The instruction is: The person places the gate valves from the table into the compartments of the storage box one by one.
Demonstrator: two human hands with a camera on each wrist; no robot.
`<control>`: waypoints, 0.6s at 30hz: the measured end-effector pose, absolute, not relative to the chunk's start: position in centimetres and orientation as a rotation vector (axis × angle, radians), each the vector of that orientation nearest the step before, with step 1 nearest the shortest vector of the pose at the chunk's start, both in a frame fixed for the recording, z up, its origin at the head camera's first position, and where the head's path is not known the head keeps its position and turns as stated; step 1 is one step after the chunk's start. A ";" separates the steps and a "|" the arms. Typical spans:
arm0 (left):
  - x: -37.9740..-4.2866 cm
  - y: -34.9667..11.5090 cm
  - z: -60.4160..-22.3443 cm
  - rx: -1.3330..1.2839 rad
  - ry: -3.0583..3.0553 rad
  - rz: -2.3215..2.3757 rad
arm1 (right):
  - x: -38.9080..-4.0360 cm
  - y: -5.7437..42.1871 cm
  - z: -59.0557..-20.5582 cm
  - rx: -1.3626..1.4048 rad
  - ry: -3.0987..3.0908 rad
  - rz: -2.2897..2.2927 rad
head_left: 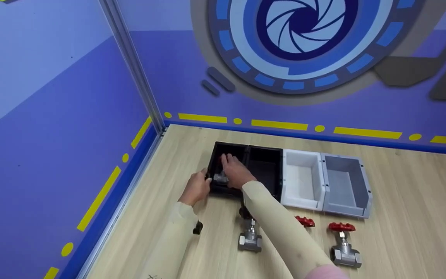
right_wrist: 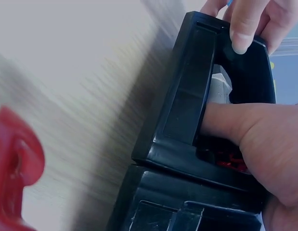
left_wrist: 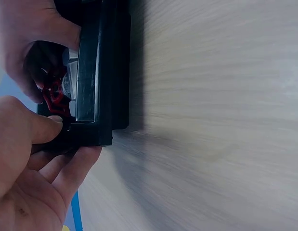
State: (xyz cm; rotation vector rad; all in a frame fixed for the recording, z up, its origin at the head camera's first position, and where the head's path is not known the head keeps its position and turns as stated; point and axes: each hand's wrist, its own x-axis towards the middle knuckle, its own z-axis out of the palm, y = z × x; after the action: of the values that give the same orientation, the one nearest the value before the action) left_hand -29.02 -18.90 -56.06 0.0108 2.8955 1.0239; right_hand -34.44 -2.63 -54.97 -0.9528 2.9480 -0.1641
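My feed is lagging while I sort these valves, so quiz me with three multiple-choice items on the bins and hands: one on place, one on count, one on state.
1. Where is the valve that the right hand reaches?
A. inside the leftmost black bin
B. inside the white bin
C. on the table beside the grey bin

2. How many bins stand in the row?
A. two
B. four
C. six

3. What is the left hand doing?
A. lying flat on the table, away from the bins
B. gripping the black bin's outer edge
C. holding a valve in the air

Answers:
1. A: the valve, red handwheel and all, sits within the leftmost black bin under that hand.
2. B: two black, the white bin and the grey bin stand side by side.
3. B: its fingers curl over the bin's wall in both wrist views.
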 end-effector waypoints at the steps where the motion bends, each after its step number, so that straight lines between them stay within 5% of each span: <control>1: -29.0 -18.9 -56.0 0.012 2.895 1.024 | -34.4 -2.7 -54.9 -0.948 2.950 -0.142; 18: -29.1 -18.9 -56.3 0.039 2.940 1.039 | -34.2 -3.3 -55.4 -0.917 3.033 -0.036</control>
State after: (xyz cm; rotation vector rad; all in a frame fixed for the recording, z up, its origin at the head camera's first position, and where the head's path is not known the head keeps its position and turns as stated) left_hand -29.07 -18.93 -56.32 0.0387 2.9397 1.0385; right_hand -34.21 -3.28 -55.38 -0.9174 3.0334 -0.0365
